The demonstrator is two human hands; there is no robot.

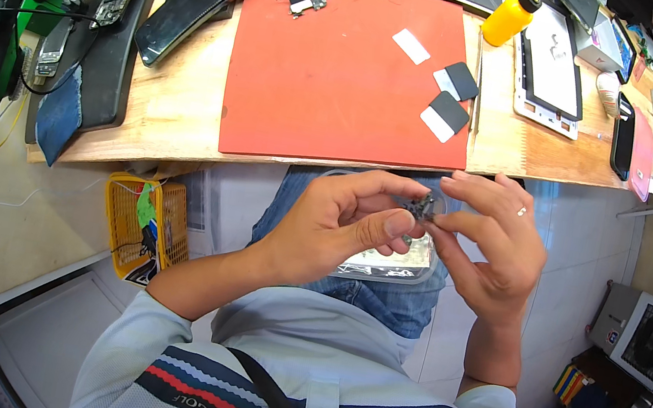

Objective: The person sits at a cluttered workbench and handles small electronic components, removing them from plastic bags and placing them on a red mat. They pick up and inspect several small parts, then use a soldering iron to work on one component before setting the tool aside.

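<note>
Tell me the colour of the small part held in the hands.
The small part looks dark grey, nearly black; best seen in the head view.

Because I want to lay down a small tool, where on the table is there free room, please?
The red mat is bare in the middle, between loose parts at its far edge and cards at right. Bare wood also lies between mat, black phone and black pad. Crowded: left end; right side around the yellow bottle.

Off the tabletop's (178,104) near edge, the left hand (333,216) partly hides a tiny dark part (422,206) and clear tray (409,281)!
</note>
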